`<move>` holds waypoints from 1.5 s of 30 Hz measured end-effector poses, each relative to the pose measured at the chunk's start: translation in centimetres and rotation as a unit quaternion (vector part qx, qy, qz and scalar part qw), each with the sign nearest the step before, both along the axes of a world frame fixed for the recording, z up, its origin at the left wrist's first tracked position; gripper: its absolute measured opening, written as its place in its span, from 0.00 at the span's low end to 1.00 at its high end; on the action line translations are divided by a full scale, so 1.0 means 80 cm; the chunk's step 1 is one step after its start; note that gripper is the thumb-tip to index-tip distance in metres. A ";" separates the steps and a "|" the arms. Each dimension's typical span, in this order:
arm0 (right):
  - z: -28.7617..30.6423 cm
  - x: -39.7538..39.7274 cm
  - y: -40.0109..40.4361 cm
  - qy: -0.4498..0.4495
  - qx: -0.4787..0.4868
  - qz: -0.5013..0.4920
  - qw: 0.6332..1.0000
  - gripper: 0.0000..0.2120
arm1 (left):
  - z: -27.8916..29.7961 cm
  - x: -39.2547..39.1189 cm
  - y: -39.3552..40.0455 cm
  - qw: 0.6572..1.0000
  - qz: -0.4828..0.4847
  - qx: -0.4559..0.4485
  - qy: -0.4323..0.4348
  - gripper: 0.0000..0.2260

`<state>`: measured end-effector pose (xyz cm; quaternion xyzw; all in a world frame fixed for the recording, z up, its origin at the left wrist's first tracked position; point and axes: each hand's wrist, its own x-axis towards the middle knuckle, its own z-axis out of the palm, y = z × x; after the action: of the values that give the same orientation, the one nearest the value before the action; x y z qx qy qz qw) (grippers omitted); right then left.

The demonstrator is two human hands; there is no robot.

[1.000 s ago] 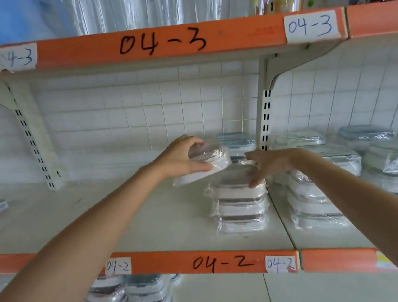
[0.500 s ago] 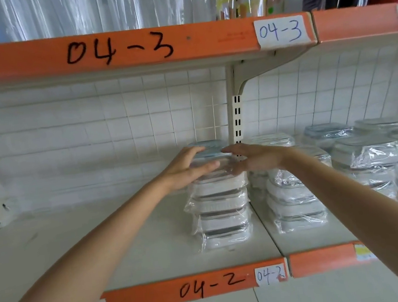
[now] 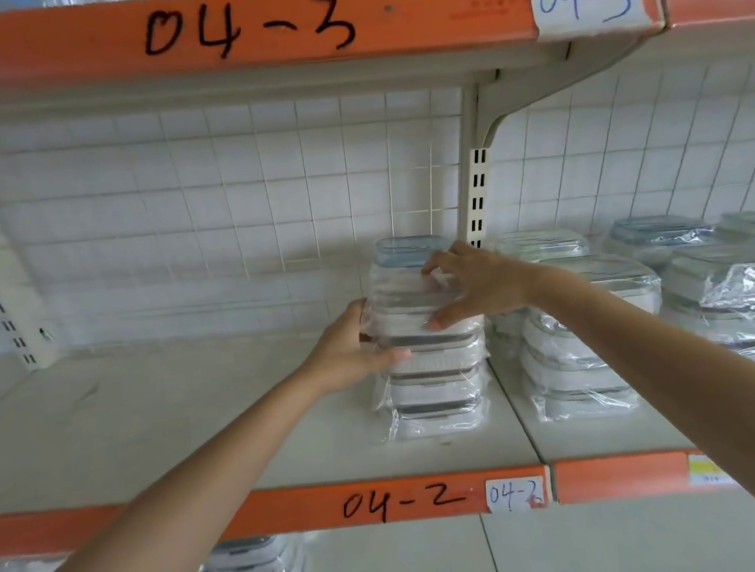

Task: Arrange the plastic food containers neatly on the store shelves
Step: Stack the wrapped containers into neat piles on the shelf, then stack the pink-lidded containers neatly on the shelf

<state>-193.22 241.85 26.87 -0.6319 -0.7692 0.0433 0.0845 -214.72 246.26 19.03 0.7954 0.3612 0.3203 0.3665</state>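
My left hand cups the left side of the wrapped container stack on shelf 04-2, thumb across the front, fingers curled round the side. My right hand sits on the top container, fingers spread & bent over the lid, thumb on its front edge. More wrapped stacks stand just beside, to the right.

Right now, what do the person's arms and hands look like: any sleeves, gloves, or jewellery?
Both forearms are bare up to the frame edge, no sleeves showing. The left hand and right hand wear no gloves; no rings, watch or bracelet are visible. Fingernails look short and unpainted.
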 end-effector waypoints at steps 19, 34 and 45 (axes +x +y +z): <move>0.010 -0.005 -0.015 -0.047 0.001 0.035 0.998 0.40 | 0.011 0.004 -0.017 0.995 0.053 0.027 0.084 0.33; -0.011 -0.170 -0.085 -0.126 0.109 0.166 0.972 0.23 | 0.019 -0.144 -0.085 0.885 0.059 0.257 0.384 0.15; -0.134 -0.330 -0.135 -0.099 -0.053 0.206 0.972 0.23 | -0.089 -0.321 -0.169 0.911 0.105 0.180 0.356 0.10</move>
<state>-219.63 231.07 16.17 -0.4647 -0.8840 0.0375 -0.0360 -240.38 232.70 11.88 0.8667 0.4853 0.1118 0.0286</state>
